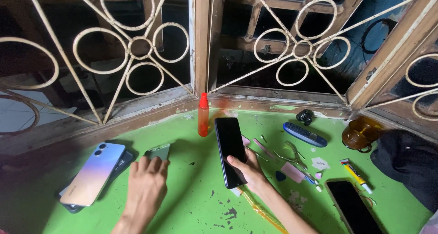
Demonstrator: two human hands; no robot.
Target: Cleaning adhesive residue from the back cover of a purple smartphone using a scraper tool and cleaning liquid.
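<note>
Closest to me, at the near right edge of the green table [191, 202], lies a dark phone [353, 209] face up, with a small yellow tube [355, 173] just beyond it. My right hand [248, 172] is clamped on the lower end of a black smartphone [230, 151], thumb across its front, fingers wrapped behind; the phone stands tilted off the table near the middle, screen dark. My left hand [147, 184] lies flat, fingers together and holding nothing, fingertips touching a small grey-green plate [159, 151] (I cannot tell what kind of part it is). Left of that hand, a phone with a pearly back [93, 173] rests on top of other dark devices. Farther off, a red-capped orange bottle [203, 115] stands upright by the window sill. To the right of my held phone lie tweezers [294, 155], a blue handset [305, 134] and an amber glass mug [360, 134].
</note>
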